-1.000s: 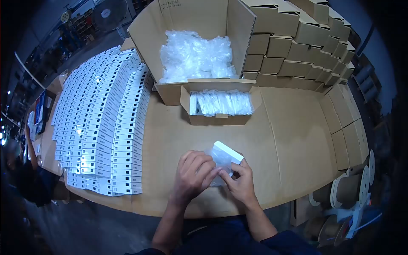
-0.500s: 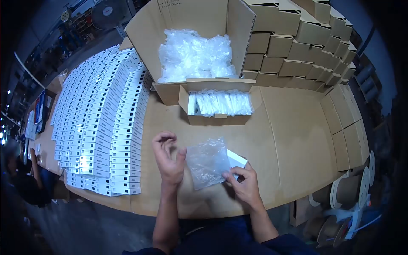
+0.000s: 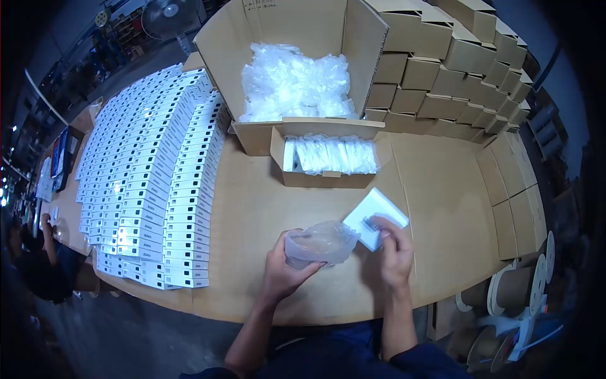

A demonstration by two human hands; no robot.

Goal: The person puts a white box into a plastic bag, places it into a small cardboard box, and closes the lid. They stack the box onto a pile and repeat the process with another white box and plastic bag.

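Note:
My left hand (image 3: 287, 271) is wrapped round a clear plastic bag (image 3: 322, 244), whose mouth is spread apart toward the right. My right hand (image 3: 396, 252) grips a flat white box (image 3: 372, 215) by its lower right side, with fingers over its face. The box's left corner is close to the bag's opening; whether they touch is unclear. Behind both hands stands an open small carton (image 3: 328, 180) holding a row of bagged white items (image 3: 331, 155).
A large carton (image 3: 214, 47) of clear bags (image 3: 297, 82) stands at the back. Stacked white boxes (image 3: 145, 170) fill the left side. Brown cartons (image 3: 423, 76) are piled back right. Reels (image 3: 521, 284) stand lower right. Another person (image 3: 47, 259) is far left.
My left hand has moved right and down and taken hold of the bag, which is now spread open. My right hand has let go of the bag and shifted right, bringing the white box into fuller view.

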